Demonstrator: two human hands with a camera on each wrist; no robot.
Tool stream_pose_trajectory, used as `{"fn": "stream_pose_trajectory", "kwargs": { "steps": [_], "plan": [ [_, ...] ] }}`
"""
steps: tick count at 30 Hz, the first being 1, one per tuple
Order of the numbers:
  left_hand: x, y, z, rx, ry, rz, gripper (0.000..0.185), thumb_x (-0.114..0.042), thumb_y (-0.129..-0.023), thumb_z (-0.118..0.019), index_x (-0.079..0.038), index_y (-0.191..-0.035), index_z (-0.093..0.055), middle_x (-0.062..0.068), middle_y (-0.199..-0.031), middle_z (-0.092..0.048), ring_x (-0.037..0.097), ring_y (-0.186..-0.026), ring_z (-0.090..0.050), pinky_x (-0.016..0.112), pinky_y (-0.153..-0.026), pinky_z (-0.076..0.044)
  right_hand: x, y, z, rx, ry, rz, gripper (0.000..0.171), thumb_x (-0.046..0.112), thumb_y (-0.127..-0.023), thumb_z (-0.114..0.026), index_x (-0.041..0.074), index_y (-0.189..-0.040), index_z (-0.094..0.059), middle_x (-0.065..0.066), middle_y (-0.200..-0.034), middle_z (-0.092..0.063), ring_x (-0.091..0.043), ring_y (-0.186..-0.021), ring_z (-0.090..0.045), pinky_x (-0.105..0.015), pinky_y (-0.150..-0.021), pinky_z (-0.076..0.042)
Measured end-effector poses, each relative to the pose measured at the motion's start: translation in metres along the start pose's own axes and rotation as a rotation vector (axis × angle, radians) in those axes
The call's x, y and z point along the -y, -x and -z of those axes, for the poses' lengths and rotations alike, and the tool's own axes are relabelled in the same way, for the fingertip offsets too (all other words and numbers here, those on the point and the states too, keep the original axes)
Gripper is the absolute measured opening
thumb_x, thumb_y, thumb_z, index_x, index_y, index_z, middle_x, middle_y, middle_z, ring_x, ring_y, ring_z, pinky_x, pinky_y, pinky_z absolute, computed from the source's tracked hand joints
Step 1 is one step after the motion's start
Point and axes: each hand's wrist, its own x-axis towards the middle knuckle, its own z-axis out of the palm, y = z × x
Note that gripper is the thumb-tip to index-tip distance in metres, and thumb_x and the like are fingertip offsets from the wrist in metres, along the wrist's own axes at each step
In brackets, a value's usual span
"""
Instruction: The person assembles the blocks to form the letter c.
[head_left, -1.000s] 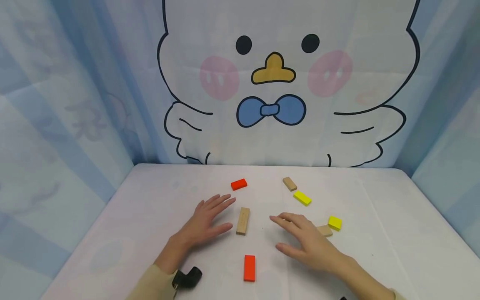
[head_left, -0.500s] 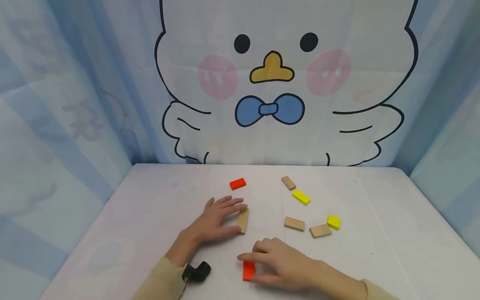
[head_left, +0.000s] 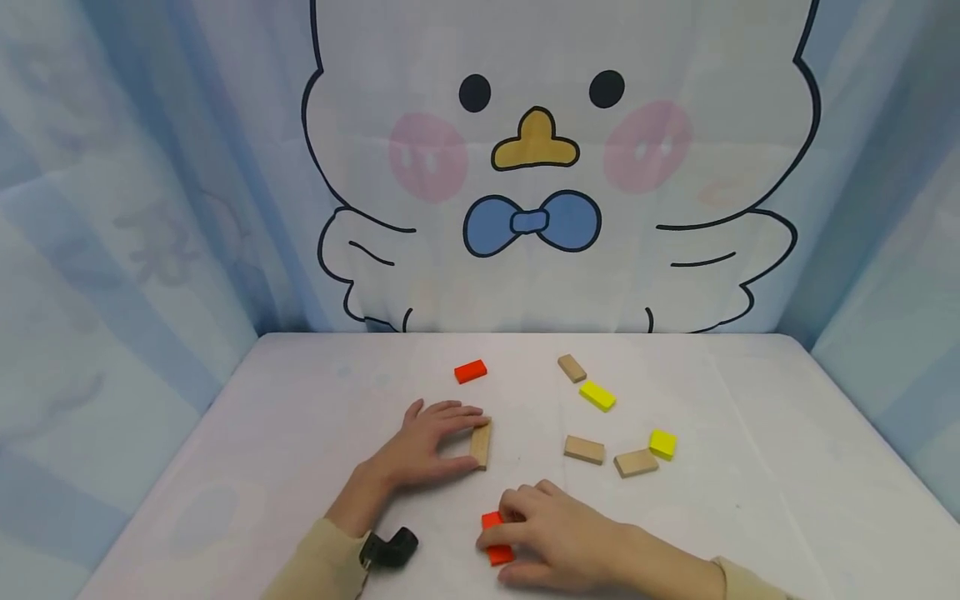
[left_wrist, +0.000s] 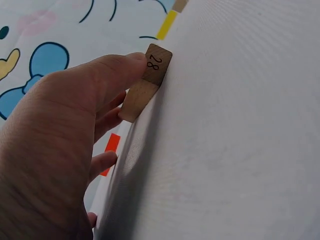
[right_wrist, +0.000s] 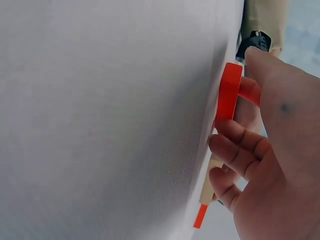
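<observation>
Head view: since 0.5 s ago the left hand (head_left: 423, 442) has tipped the wooden block (head_left: 481, 442) up onto its long edge, and the right hand (head_left: 547, 537) has lifted one end of the orange block (head_left: 495, 537) off the table (head_left: 787, 467); 1 s ago both hands lay flat and open beside these blocks. Now the left hand lies palm down at 9 o'clock of the wooden block, thumb and fingers pinching it end to end. The right hand, at 5 o'clock of that block, curls its fingers over the orange block. At 12 o'clock lies a second orange block (head_left: 470, 371); toward 3 o'clock lie 3 more wooden blocks (head_left: 584, 449) and 2 yellow blocks (head_left: 597, 395).

Left wrist view: the thumb (left_wrist: 112, 70) presses the wooden block's end marked 28, fingers curled behind it.

Right wrist view: thumb and fingers (right_wrist: 237, 142) pinch the orange block, which stands on edge on the cloth.
</observation>
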Motion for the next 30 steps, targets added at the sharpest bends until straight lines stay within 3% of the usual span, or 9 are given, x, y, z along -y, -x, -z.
{"fn": "stream_pose_trajectory", "kwargs": {
  "steps": [7,14,22,30],
  "plan": [
    [0.003,-0.004,-0.001,-0.030,-0.037,-0.008,0.057,-0.052,-0.092,-0.065,-0.029,-0.145,-0.058,-0.007,-0.147,-0.054,0.021,-0.140,-0.039,0.067,-0.113,-0.011,-0.005,0.002,0.002,-0.048,0.044,-0.041,0.028,0.050,-0.102,-0.055,0.034,-0.122,-0.067,0.010,-0.112,-0.051,-0.005,-0.096,-0.048,-0.027,-0.087,-0.041],
    [0.005,-0.009,-0.002,-0.029,-0.025,0.013,0.058,-0.051,-0.092,-0.066,-0.030,-0.145,-0.057,-0.008,-0.148,-0.053,0.020,-0.139,-0.039,0.065,-0.113,-0.011,-0.015,0.001,0.008,-0.064,0.077,-0.092,0.018,0.031,-0.101,-0.064,0.035,-0.118,-0.069,0.008,-0.112,-0.053,-0.007,-0.095,-0.049,-0.027,-0.083,-0.041],
    [0.010,-0.012,-0.006,-0.041,-0.005,0.022,0.058,-0.051,-0.092,-0.066,-0.030,-0.146,-0.057,-0.007,-0.150,-0.050,0.021,-0.139,-0.039,0.064,-0.114,-0.010,-0.025,-0.002,0.015,-0.035,-0.006,-0.228,0.023,0.022,-0.099,-0.066,0.035,-0.118,-0.070,0.010,-0.110,-0.055,-0.009,-0.098,-0.052,-0.032,-0.085,-0.042],
    [0.011,-0.014,-0.006,-0.065,0.017,0.008,0.059,-0.051,-0.092,-0.067,-0.028,-0.145,-0.058,-0.005,-0.149,-0.051,0.024,-0.138,-0.040,0.065,-0.112,-0.013,-0.036,-0.008,0.017,-0.096,-0.013,-0.294,0.027,0.014,-0.094,-0.071,0.026,-0.117,-0.065,0.011,-0.111,-0.059,-0.013,-0.104,-0.055,-0.042,-0.090,-0.045]
  ]
}}
